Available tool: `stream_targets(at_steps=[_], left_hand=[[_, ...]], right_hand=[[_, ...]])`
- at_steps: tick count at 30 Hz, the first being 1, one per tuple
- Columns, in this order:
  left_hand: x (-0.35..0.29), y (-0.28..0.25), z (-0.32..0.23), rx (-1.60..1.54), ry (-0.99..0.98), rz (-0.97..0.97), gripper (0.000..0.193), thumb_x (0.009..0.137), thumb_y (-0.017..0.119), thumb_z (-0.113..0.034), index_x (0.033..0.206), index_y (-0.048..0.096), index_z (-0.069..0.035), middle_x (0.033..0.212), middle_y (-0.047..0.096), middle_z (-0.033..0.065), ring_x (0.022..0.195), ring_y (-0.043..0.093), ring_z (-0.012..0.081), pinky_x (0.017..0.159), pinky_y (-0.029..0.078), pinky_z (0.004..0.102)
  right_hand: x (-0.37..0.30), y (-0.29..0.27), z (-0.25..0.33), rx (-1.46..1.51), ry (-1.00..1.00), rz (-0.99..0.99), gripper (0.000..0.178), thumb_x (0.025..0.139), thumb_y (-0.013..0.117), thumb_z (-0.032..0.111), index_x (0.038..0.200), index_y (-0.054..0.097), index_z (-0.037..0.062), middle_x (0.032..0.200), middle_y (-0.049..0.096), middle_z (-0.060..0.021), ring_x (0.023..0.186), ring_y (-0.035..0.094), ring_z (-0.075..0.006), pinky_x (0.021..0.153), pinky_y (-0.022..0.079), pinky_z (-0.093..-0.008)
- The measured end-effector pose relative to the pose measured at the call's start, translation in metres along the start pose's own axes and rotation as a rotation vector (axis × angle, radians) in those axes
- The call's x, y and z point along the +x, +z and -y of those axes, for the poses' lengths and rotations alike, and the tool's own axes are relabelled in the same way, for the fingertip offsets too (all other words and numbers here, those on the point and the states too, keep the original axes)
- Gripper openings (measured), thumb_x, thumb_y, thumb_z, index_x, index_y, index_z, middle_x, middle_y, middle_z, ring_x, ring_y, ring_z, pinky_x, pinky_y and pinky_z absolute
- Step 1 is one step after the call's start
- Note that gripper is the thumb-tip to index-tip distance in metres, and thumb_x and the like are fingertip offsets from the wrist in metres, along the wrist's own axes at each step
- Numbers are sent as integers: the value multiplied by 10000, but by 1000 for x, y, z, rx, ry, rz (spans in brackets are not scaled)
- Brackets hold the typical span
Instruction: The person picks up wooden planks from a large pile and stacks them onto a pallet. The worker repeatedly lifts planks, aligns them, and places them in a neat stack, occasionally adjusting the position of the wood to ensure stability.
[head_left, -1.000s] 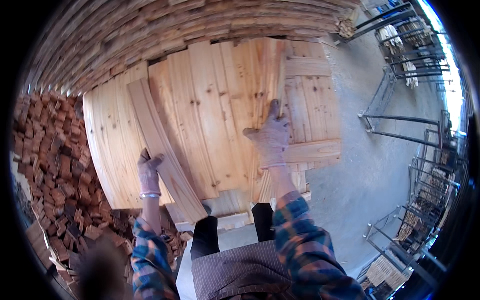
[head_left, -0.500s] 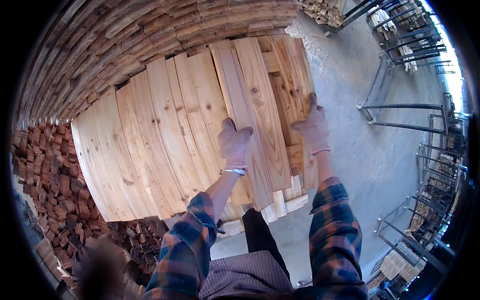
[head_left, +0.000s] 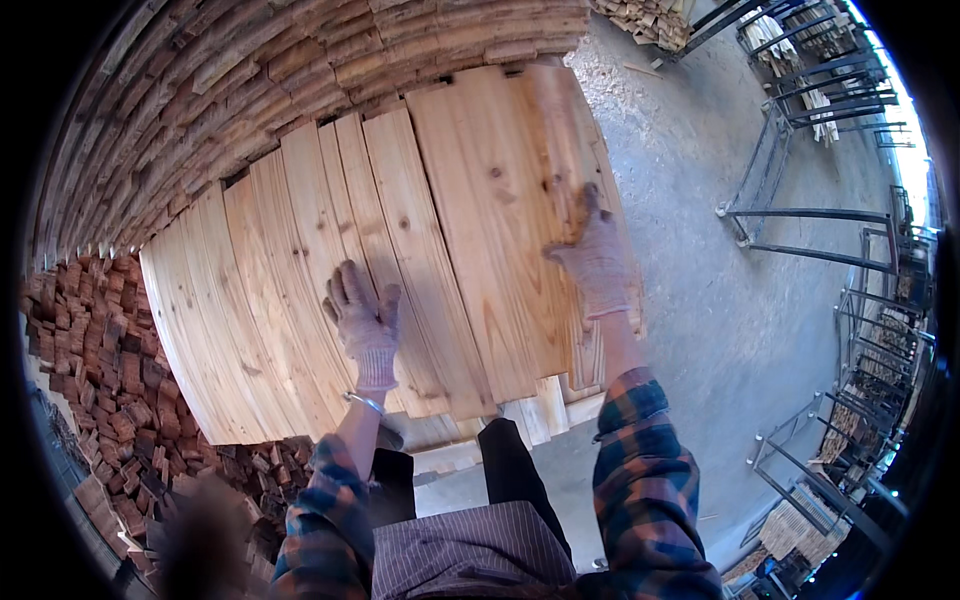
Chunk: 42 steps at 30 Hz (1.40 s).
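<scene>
Head view: the layer of pale boards (head_left: 290, 290) spans left to right, each board's long axis running near to far with the far end leaning left. The blurred board (head_left: 560, 130) lies toward the right end of this layer, with other boards directly to its left. The gloved right hand (head_left: 598, 265) is the nearer one to it: back of the glove upward, fingers pointing far, thumb pointing left across the long axis. Whether the right grip is clamped or merely resting cannot be told. The gloved left hand (head_left: 363, 320) is over the layer, well left of the blurred board; its grip is apart, fingers spread, enclosing no board. Contact beneath the left palm is unconfirmed. A timber stack (head_left: 330, 60) borders the layer's far side.
</scene>
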<state>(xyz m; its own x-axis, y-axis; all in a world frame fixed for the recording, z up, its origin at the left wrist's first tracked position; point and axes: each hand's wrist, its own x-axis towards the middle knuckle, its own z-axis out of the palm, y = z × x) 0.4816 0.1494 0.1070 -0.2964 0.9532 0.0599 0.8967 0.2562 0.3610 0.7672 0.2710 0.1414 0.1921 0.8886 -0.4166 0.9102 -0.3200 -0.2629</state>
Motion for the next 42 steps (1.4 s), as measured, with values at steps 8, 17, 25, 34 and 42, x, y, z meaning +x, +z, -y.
stream_targets(at_steps=[8, 17, 25, 34, 42], left_hand=[[-7, 21, 18, 313, 30, 144, 903, 827, 570, -574, 1476, 260, -28, 1527, 233, 212, 1428, 174, 399, 1174, 99, 540], [-2, 18, 6, 294, 57, 101, 915, 822, 568, -579, 1456, 283, 15, 1491, 279, 262, 1398, 231, 423, 1160, 122, 565], [20, -33, -8, 0, -102, 342, 900, 807, 607, -565, 1400, 323, 49, 1435, 300, 297, 1353, 233, 508, 1126, 179, 587], [-101, -172, 101, -557, -353, 183, 694, 838, 664, -349, 1391, 392, -30, 1432, 391, 188, 1271, 442, 354, 1056, 384, 404], [-298, -403, 276, -190, -899, -786, 640, 814, 748, -328, 1301, 526, 24, 1302, 561, 216, 1245, 524, 300, 1043, 427, 376]], right_hand=[[29, -16, -58, 270, -140, -122, 914, 649, 815, 169, 1451, 381, 111, 1201, 523, -220, 1091, 561, -363, 946, 482, -370], [77, 10, -74, 453, -140, -178, 587, 783, 644, 121, 1360, 538, 124, 1029, 590, -175, 929, 602, -255, 832, 489, -361], [112, -12, -110, 80, -164, -145, 550, 899, 539, 216, 1394, 426, 5, 1231, 578, -211, 1106, 541, -299, 958, 421, -398], [-76, 46, 66, -178, -619, 302, 610, 915, 523, 137, 1476, 308, 31, 1132, 605, -196, 1018, 590, -331, 954, 444, -412], [-311, 186, 279, -148, -1200, 746, 688, 786, 746, 257, 1398, 463, 123, 1087, 662, -194, 992, 645, -295, 892, 500, -359]])
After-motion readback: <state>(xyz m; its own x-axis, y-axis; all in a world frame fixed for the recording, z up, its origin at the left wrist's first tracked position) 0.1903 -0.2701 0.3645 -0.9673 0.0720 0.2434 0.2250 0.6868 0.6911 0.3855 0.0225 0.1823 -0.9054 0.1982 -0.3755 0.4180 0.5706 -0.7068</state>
